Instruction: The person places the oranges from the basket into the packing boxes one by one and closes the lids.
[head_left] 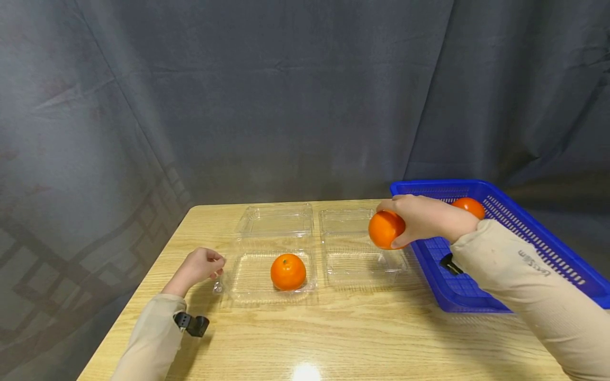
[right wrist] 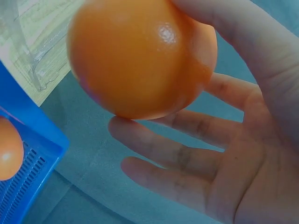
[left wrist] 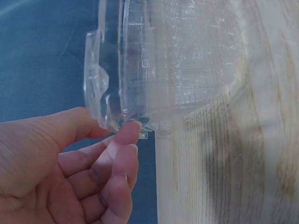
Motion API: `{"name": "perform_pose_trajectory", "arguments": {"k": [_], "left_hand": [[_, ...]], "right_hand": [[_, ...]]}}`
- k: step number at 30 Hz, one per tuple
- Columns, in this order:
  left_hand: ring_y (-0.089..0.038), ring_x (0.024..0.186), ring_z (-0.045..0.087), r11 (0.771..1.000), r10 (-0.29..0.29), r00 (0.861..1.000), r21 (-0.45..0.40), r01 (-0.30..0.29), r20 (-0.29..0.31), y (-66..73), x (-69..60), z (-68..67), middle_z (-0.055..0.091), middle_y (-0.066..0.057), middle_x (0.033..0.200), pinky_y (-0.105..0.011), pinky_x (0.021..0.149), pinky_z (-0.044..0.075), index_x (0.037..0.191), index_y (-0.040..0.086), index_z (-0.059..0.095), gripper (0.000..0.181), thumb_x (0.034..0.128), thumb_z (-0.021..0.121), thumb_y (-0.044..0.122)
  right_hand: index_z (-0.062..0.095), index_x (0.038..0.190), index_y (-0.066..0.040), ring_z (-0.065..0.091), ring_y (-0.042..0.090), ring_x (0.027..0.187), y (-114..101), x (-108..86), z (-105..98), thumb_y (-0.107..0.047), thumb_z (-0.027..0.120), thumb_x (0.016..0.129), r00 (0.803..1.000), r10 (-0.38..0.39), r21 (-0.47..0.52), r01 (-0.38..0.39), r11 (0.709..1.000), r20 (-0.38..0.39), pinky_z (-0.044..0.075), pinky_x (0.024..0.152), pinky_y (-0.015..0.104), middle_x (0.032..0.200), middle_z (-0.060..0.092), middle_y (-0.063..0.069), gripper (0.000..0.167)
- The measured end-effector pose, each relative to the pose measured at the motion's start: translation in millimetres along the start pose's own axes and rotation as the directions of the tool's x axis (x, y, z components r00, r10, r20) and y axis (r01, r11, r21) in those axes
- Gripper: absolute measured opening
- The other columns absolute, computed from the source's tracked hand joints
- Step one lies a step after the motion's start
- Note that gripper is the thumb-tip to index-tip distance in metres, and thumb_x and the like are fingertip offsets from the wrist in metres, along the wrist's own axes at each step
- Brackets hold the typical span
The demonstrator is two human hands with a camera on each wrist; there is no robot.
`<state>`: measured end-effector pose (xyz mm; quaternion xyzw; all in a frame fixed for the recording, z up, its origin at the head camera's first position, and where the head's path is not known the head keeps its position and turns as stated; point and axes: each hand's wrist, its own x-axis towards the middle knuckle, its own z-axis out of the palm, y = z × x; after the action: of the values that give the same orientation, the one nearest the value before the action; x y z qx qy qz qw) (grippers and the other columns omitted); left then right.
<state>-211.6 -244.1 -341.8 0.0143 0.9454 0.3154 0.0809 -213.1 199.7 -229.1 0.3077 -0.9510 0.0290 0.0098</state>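
The right hand (head_left: 424,214) grips an orange (head_left: 385,229), raised near the left rim of a blue basket (head_left: 440,186); the left hand (head_left: 197,267) pinches a corner of the left clear container (head_left: 252,270). Steadying that corner and clearing its thin walls seems wise, with open room left of the orange inside (head_left: 288,272).

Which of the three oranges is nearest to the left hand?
The orange in the clear plastic container; the right hand holds another, the blue basket contains the third.

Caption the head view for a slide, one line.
Right hand holds an orange fruit beside a blue basket; left hand pinches an open clear container with another fruit inside.
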Motion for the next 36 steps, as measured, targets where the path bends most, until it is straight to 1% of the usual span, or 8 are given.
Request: {"name": "perform_pose_trajectory", "arguments": {"k": [11,17,26,36], "left_hand": [[-0.017,0.064,0.062,1.000,0.000,1.000,0.009,0.000,-0.003,0.3,0.3,-0.2,0.069,-0.013,0.077,-0.036,0.066,0.052,0.102,-0.010,0.064,0.029,0.0924,0.052,0.014],[-0.018,0.064,0.062,1.000,0.004,1.000,0.008,-0.004,0.000,-0.8,0.9,0.0,0.070,-0.013,0.076,-0.035,0.066,0.051,0.103,-0.009,0.065,0.029,0.0922,0.051,0.014],[-0.019,0.065,0.063,1.000,-0.002,1.000,0.013,0.002,-0.002,-0.3,0.5,-0.4,0.070,-0.015,0.078,-0.035,0.067,0.052,0.104,-0.010,0.064,0.029,0.0921,0.051,0.014],[-0.018,0.065,0.063,1.000,0.002,1.000,0.014,-0.002,-0.004,-1.4,0.8,-0.6,0.070,-0.016,0.078,-0.035,0.066,0.051,0.104,-0.010,0.064,0.029,0.0923,0.051,0.014]], "right_hand": [[0.061,0.109,-0.009,0.057,0.020,0.080,-5,1.6,1,-0.022,0.082,0.061,1.000,-0.019,0.007,0.019,1.000,0.009,0.050,0.072,0.038,0.098,0.064,0.006,0.054],[0.061,0.112,-0.009,0.059,0.022,0.082,-9,2.3,1,-0.023,0.083,0.062,1.000,-0.007,0.004,0.007,1.000,0.013,0.051,0.072,0.040,0.104,0.064,0.009,0.056],[0.061,0.111,-0.012,0.058,0.020,0.079,-13,4.6,2,-0.022,0.082,0.063,1.000,-0.005,0.013,0.005,1.000,0.029,0.050,0.070,0.037,0.101,0.063,0.006,0.053],[0.060,0.110,-0.010,0.057,0.018,0.078,-16,6.5,3,-0.022,0.082,0.063,0.999,-0.034,0.009,0.033,0.999,0.024,0.050,0.071,0.037,0.100,0.063,0.007,0.054]]}}
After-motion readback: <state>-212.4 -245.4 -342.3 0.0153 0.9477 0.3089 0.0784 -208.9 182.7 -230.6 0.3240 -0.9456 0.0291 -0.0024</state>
